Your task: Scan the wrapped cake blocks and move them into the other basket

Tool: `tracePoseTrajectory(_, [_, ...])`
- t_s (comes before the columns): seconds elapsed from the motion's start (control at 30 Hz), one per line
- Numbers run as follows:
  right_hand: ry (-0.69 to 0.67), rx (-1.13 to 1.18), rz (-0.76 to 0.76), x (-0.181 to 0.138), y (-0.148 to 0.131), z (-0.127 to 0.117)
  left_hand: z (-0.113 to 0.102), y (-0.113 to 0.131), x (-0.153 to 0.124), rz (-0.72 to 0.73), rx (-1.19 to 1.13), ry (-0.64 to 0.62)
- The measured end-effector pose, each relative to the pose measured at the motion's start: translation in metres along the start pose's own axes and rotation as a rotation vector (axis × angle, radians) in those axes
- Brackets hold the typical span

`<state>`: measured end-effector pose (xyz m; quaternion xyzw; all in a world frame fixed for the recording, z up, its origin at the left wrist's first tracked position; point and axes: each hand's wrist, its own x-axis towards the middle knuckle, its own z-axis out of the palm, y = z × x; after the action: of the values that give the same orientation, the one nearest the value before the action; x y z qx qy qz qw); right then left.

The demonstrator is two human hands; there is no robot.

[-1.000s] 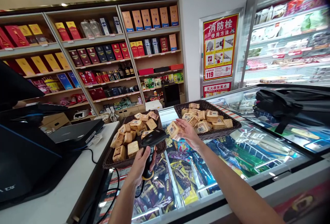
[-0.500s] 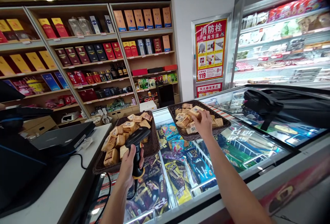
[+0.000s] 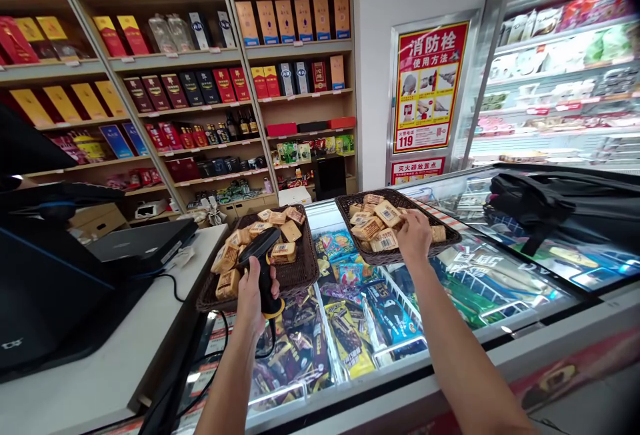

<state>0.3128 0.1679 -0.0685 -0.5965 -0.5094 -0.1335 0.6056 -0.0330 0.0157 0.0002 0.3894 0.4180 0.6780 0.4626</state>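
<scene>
My left hand point(image 3: 257, 288) is wrapped round the grip of a black barcode scanner point(image 3: 263, 248), whose head overlaps the left brown woven basket point(image 3: 303, 278) in view. Small tan wrapped packets point(image 3: 227, 285) with printed labels lie in that basket, mostly along its far and left sides. The right hand point(image 3: 416, 231) reaches into a second woven basket point(image 3: 367, 256), also holding several such packets. Its fingers are curled at the right of a barcoded packet point(image 3: 387, 213); what lies under the fingertips is hidden. Both baskets rest on a glass-topped freezer.
The chest freezer point(image 3: 360, 391) holds wrapped ice creams under glass. A black bag point(image 3: 555, 205) lies on its right part. Left stands a white counter point(image 3: 125, 355) with a black terminal point(image 3: 50, 275). The scanner's cable point(image 3: 220, 348) hangs below my left forearm. Shelves line the back wall.
The view has shifted, so the scene sits farther right. My right hand has edged right of the barcoded packet. The scanner has dropped slightly, uncovering a packet in the left basket.
</scene>
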Motion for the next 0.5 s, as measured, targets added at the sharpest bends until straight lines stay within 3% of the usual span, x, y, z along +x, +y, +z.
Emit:
tracePoseTrajectory(0.1, [0.073,0.047,-0.023,-0.004,-0.016,-0.002,0.001,-0.002,0.000,0.023,0.007,0.018])
tracePoseTrajectory(0.2, [0.016,0.093,-0.101,-0.019,-0.045,0.002,-0.002,-0.003,0.002,0.082,0.049,0.098])
tracePoseTrajectory(0.37, [-0.347,0.172,-0.398,-0.059,-0.114,0.017,-0.025,0.006,0.011,0.273,0.307,0.426])
tracePoseTrajectory(0.5, [-0.702,0.154,-0.554,-0.078,-0.174,0.044,-0.050,0.018,0.015,0.310,0.393,0.625])
